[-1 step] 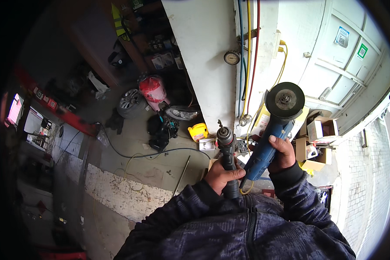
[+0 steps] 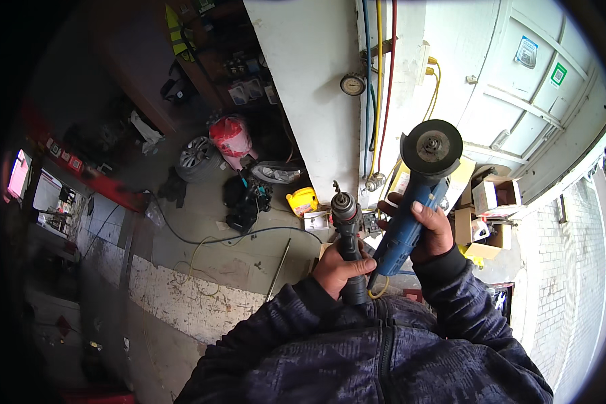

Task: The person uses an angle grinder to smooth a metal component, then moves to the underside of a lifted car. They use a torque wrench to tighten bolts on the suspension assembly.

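My left hand [image 2: 338, 269] is closed round the dark handle of a drill [image 2: 351, 249], held upright with its metal chuck [image 2: 343, 205] and a short bit at the top. Just to its right, my right hand [image 2: 429, 232] grips the blue body of an angle grinder [image 2: 404, 232], which leans up and rightward, its dark round disc [image 2: 443, 151] at the upper end. The two tools are side by side at chest height, and a yellow cord [image 2: 380, 291] hangs below the grinder.
A white pillar [image 2: 303, 87] carries hoses and a gauge [image 2: 352, 85]. Cardboard boxes [image 2: 495, 200] sit by the white door [image 2: 518, 101]. On the floor lie a wheel [image 2: 196, 158], a red-and-pink bag [image 2: 230, 138], a yellow container [image 2: 303, 202], hoses and a rod [image 2: 278, 269].
The whole view has shifted slightly, so the scene and both held tools appear a little further left and higher. Both hands keep their grips.
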A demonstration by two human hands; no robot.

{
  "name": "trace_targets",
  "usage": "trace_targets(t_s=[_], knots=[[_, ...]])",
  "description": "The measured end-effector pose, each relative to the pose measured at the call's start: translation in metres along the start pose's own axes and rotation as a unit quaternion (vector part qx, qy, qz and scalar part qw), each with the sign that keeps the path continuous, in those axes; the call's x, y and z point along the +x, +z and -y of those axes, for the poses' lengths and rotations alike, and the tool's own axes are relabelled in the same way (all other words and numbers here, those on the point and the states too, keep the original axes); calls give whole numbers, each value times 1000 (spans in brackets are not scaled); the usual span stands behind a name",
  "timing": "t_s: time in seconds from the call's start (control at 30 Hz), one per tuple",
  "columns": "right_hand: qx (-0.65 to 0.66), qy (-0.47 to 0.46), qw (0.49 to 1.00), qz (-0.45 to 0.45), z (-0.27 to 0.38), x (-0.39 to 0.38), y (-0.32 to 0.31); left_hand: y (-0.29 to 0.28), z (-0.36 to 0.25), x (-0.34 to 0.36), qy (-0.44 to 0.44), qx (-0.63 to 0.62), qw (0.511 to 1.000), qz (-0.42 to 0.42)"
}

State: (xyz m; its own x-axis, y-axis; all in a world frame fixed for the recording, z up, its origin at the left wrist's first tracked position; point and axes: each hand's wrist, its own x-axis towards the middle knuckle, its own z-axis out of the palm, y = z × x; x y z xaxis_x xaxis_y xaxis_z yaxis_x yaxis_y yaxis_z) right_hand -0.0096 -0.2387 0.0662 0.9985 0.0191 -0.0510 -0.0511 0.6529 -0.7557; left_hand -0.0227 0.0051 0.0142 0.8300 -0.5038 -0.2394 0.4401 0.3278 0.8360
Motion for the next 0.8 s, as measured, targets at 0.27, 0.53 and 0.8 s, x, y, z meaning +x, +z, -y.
trace_targets(t_s=[0.27, 0.53, 0.8], knots=[[-1, 57, 995, -80, -22, 24, -2, 3, 2, -1, 19, 66, 998, -2], [18, 60, 996, -69, -32, 22, -7, 3, 6, -2, 28, 94, 994, 58], [-20, 36, 995, -94, -37, 21, -11, 6, 17, 0, -12, 66, 997, 49]])
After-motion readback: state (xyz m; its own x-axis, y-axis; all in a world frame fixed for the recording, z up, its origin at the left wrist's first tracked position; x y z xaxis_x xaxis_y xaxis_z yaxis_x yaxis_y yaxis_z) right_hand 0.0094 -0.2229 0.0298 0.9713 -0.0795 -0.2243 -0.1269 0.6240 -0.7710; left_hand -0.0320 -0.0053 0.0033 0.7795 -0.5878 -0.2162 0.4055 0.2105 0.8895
